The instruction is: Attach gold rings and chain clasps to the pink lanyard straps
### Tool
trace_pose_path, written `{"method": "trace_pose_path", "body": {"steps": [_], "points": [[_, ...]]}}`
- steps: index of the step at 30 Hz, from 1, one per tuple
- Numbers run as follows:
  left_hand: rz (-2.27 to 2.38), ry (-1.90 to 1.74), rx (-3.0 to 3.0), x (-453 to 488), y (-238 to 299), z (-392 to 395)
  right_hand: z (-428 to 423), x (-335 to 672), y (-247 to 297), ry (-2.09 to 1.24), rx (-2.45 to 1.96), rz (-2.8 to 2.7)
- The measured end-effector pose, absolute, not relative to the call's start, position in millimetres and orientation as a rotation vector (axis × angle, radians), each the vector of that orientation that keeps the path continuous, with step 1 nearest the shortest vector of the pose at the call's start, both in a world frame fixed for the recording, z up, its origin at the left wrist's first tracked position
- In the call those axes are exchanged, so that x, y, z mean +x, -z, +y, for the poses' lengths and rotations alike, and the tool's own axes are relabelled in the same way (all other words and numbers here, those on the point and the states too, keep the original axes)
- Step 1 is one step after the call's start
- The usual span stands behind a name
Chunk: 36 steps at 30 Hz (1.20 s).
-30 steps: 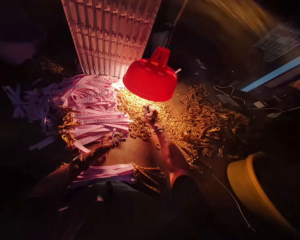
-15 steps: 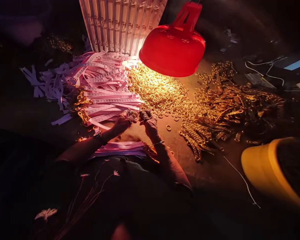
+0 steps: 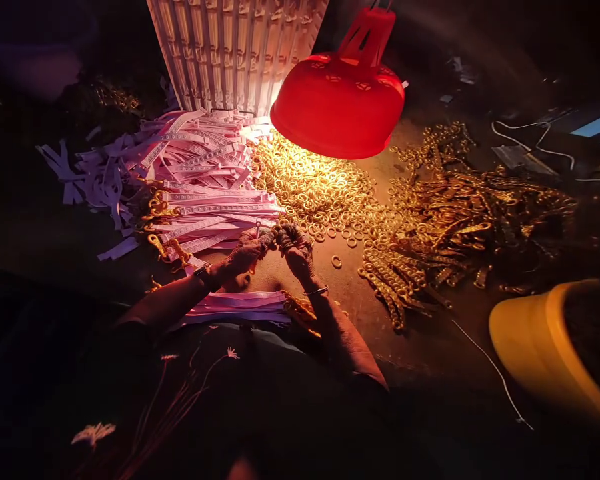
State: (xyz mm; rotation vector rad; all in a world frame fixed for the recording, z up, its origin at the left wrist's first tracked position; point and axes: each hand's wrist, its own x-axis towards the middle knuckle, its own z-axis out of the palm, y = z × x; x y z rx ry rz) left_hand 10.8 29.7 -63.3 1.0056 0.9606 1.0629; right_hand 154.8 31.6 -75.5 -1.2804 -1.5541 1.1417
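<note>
A small metal piece is pinched in the left hand's grip (shape unclear), right hand clenched beside.

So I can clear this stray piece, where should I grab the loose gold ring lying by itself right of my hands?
Pinch the rim of the loose gold ring from above with your right hand, coming from its left. It appears to lie flat on the bare work surface, apart from the heap of rings, so that side looks unobstructed.
</note>
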Motion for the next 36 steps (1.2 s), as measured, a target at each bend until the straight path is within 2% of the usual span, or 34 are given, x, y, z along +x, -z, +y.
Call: {"method": "trace_pose_path", "body": {"steps": [6, 18, 25, 36], "points": [[0.988, -1.051, 1.021, 11.0, 67.4, 31.4, 26.4, 168.5, 67.8, -1.115, -1.305, -1.513], [1.016, -1.003, 1.069, 18.3, 41.4, 20.4, 21.8, 170.8, 71.3, -1.108, -1.375, -1.505], [0.979, -1.067, 1.152, 14.9, 50.0, 27.5, 15.2, 166.5, 90.2, -1.124, -1.378, -1.453], [1.127, -1.052, 1.245, 16.0, 57.3, 24.4, 19.8, 171.8, 91.8, -1.204, -1.34, -1.455]]}}
